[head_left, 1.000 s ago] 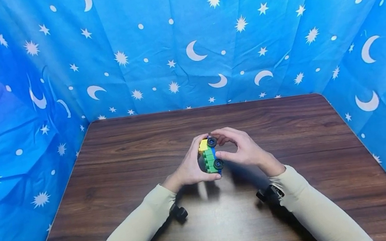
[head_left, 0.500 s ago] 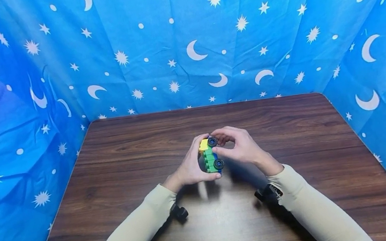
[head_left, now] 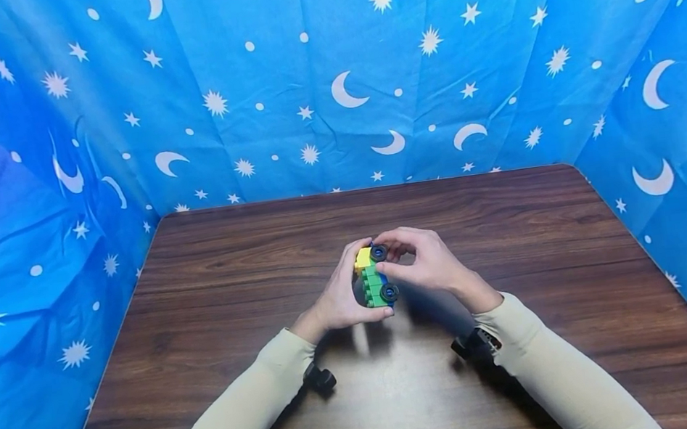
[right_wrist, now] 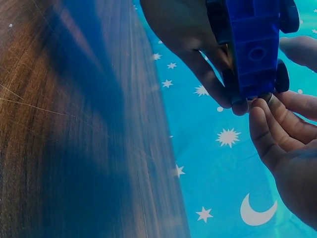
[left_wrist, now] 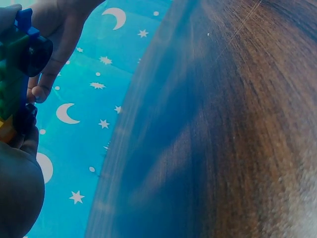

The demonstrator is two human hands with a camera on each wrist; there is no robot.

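A toy car of building bricks (head_left: 373,285) is held above the table, on its side in the head view. It has green bricks, a yellow brick (head_left: 364,258) at the far end, black wheels and a blue base (right_wrist: 255,49). My left hand (head_left: 337,299) grips it lengthwise, thumb at the near end and fingers at the far end. My right hand (head_left: 425,261) holds it from the right, thumb against the green side and fingers curled by the far wheel. In the right wrist view, the right fingertips (right_wrist: 260,111) meet the car's end.
The brown wood-grain table (head_left: 225,260) spreads around both hands. A blue curtain (head_left: 270,71) with moons and stars surrounds its back and sides. Black wrist cameras sit under the left sleeve (head_left: 245,404) and right sleeve (head_left: 562,360).
My right thumb has shifted slightly up and left, from the blue base onto the green bricks. The left hand keeps its grip, and the car has hardly moved.
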